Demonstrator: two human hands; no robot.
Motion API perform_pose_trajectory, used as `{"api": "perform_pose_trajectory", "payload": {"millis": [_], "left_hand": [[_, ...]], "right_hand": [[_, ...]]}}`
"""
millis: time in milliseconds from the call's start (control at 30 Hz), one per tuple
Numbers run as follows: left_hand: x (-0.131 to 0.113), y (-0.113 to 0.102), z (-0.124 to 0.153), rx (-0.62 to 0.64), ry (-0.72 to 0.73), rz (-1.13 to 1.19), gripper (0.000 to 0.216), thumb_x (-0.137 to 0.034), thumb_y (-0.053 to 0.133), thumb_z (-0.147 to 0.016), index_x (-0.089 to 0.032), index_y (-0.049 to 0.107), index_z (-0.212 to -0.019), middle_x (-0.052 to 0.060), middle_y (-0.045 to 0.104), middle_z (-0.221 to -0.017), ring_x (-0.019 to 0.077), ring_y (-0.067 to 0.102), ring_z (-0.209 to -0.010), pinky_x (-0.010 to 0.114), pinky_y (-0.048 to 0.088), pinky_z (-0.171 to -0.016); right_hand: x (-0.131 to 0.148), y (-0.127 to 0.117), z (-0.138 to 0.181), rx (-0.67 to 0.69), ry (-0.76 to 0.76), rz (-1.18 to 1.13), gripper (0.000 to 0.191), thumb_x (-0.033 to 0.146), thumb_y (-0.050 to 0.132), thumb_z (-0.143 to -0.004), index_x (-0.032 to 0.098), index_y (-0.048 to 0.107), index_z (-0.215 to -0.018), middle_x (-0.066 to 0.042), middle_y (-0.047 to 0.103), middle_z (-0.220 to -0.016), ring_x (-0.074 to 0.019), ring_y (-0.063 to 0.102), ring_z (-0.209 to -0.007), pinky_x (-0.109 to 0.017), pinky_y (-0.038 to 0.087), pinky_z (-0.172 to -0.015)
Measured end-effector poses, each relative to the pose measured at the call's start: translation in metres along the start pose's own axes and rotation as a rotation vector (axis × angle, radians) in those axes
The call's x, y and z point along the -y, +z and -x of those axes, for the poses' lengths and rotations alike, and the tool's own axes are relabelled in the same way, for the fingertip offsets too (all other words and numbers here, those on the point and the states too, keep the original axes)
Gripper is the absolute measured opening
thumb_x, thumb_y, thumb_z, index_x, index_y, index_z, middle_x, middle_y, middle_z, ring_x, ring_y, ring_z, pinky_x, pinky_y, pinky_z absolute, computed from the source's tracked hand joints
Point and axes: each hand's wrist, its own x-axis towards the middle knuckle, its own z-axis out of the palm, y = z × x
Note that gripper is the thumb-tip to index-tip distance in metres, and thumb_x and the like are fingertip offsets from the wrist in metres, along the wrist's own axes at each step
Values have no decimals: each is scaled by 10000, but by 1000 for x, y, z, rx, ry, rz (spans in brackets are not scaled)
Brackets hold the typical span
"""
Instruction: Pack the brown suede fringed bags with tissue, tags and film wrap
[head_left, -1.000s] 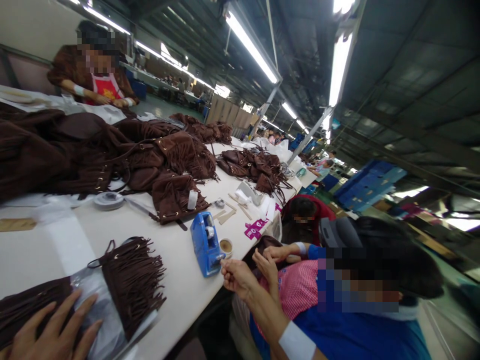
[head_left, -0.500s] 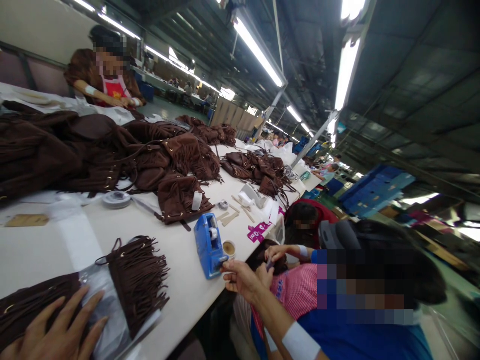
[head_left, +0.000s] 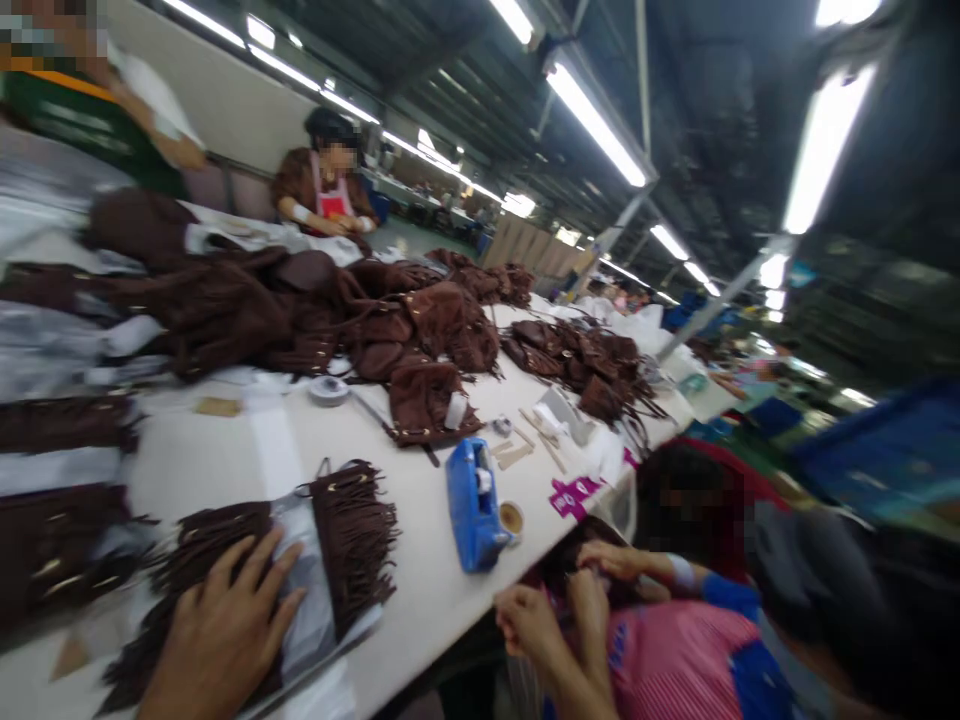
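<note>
My left hand [head_left: 221, 630] lies flat, fingers spread, on a brown fringed suede bag [head_left: 352, 535] that is partly inside a clear plastic sleeve [head_left: 304, 590] at the near left of the long white table [head_left: 420, 590]. The hand presses on the plastic and grips nothing. My right hand is out of view. More fringed pieces [head_left: 56, 545] lie to the left of my hand, blurred.
A blue tape dispenser [head_left: 474, 505] and a small tape roll [head_left: 511, 517] stand near the table's edge. Heaps of brown bags [head_left: 315, 310] cover the far side. A seated co-worker's hands [head_left: 559, 605] work close at the lower right. Other people sit across the table.
The view has swung left and blurred, bringing more of the table's left side and another person into sight. My hand stays flat on the bagged piece.
</note>
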Motion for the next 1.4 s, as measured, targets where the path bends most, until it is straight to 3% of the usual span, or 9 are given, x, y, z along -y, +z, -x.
{"api": "perform_pose_trajectory", "payload": {"millis": [133,233,400,533,700,1000,1200,1300,1400], "left_hand": [[-1,-16,-7,32,5,-39,422,-368,462,-949,-288,589,-1343,65,489,-1511,349,389,-1365,506,445,-946],[-2,-20,-8,38,-28,-38,432,-363,484,-944,-296,564,-1363,66,482,-1517,354,392,-1359,503,438,-950],[-3,-17,-4,29,-35,-23,431,-343,508,-930,-302,561,-1356,67,469,-1527,367,401,-1354,511,436,-942],[-1,-14,-5,24,-35,-24,440,-321,512,-923,-304,555,-1361,78,456,-1536,383,398,-1362,537,427,-945],[0,-17,-8,15,-44,4,428,-284,502,-923,-282,578,-1344,96,458,-1532,389,388,-1378,562,412,-955],[3,-23,-10,24,-84,132,399,-293,489,-927,-244,634,-1296,119,494,-1502,394,402,-1372,580,407,-951],[4,-20,-8,16,-55,123,418,-261,473,-931,-222,611,-1324,140,489,-1501,409,393,-1372,583,412,-938],[5,-18,-5,11,-24,93,432,-235,470,-925,-220,596,-1338,157,476,-1506,425,384,-1374,593,412,-925],[5,-18,-3,0,-16,84,428,-230,461,-927,-220,596,-1333,159,474,-1507,429,377,-1376,593,415,-924]], "right_hand": [[17,37,-1,185,-239,166,445,586,742,-684,166,618,-765,21,587,-585,-68,455,-436,-186,339,-420],[58,99,-10,402,-417,197,362,521,674,-797,163,624,-826,3,625,-661,-75,485,-478,-203,373,-470],[109,216,-40,563,-336,395,190,328,649,-779,167,610,-873,18,646,-664,-71,472,-457,-183,368,-449],[114,266,-64,557,-324,542,34,158,608,-775,166,620,-806,41,613,-584,-74,481,-430,-174,365,-436],[111,285,-75,490,-349,709,88,100,610,-772,175,656,-784,50,613,-565,-76,514,-443,-172,382,-460],[116,299,-64,309,-390,1054,84,196,635,-792,214,682,-858,30,686,-643,-111,632,-548,-188,425,-538],[128,308,-61,216,-404,1269,457,204,739,-694,215,601,-1130,-26,746,-810,-186,697,-685,-252,482,-626],[135,311,-62,198,-404,1340,413,238,777,-660,170,638,-1044,-102,751,-889,-234,709,-766,-283,498,-643],[136,311,-63,229,-374,1378,233,261,790,-654,157,680,-830,-99,734,-744,-236,700,-687,-277,489,-592]]}}
